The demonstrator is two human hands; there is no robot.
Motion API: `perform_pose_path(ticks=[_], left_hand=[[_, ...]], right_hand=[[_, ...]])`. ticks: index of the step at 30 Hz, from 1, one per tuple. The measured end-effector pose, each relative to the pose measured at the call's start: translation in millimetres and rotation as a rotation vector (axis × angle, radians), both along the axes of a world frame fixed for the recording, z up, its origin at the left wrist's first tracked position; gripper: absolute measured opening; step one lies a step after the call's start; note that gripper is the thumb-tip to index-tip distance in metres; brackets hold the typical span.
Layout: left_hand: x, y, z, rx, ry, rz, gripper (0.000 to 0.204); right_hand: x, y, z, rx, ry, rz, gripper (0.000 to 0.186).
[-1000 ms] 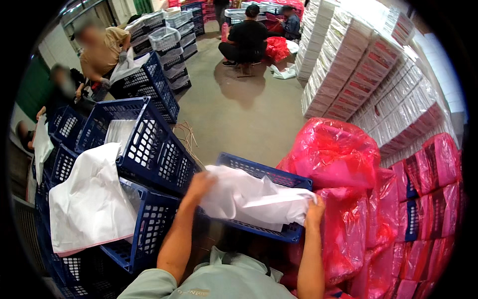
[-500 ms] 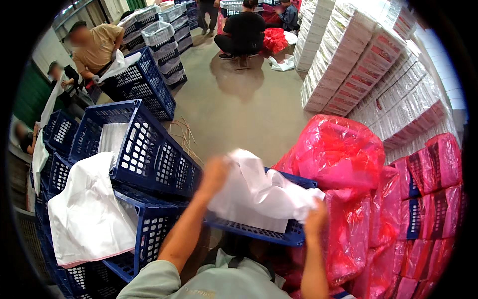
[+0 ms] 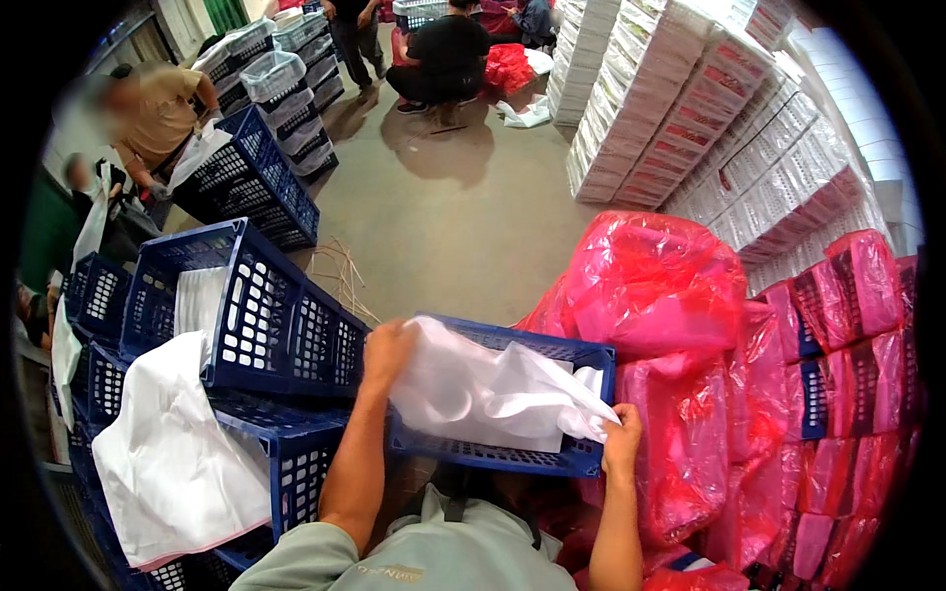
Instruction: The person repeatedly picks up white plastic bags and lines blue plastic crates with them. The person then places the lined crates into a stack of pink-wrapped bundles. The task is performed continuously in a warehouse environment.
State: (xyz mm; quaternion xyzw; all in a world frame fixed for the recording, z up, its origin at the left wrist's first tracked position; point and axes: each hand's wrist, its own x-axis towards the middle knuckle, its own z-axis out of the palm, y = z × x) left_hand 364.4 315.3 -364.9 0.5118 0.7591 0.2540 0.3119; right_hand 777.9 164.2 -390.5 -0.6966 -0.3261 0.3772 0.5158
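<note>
A blue plastic crate (image 3: 552, 345) with slotted walls is in front of me, at lower centre. Over its inside lies a wrinkled white cloth (image 3: 468, 384), stretched between my two hands. At the crate's far left corner my left hand (image 3: 390, 353), slightly blurred, is closed on the cloth's left end. My right hand (image 3: 622, 439) pinches a gathered corner at the right end of the crate. Beneath the cloth, flat white sheets (image 3: 589, 378) show at the right; the rest of the contents is hidden.
Tipped blue crates (image 3: 286, 315) stand on my left, one draped with another white cloth (image 3: 172, 443). Pink-red plastic-wrapped stacks (image 3: 655, 286) crowd the right. Tall white wrapped stacks (image 3: 641, 108) rise behind them. Loose strips (image 3: 337, 276) lie on the floor. Several people work farther off.
Both hands have lowered the white cloth from above the crate into it, spreading it flatter. The left hand moved left. My view has shifted slightly; a standing person at the back shows more.
</note>
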Motion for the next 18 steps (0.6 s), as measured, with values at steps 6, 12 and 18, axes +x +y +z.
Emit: perform_pose_path(ticks=[6,12,18], left_hand=[[-34.3,44.1,-30.9,0.094,-0.035,0.115,0.029],[-25.0,90.3,-54.7,0.11,-0.274,0.111,0.036],[-55.8,149.9,-179.6,-0.182,-0.109,-0.285,0.034]], right_hand=[[-19.4,7.5,22.4,-0.249,0.488,0.23,0.024],[25.7,68.8,-3.7,0.249,0.0,-0.395,0.036],[47.9,132.3,-17.1,-0.256,-0.667,-0.089,0.036]])
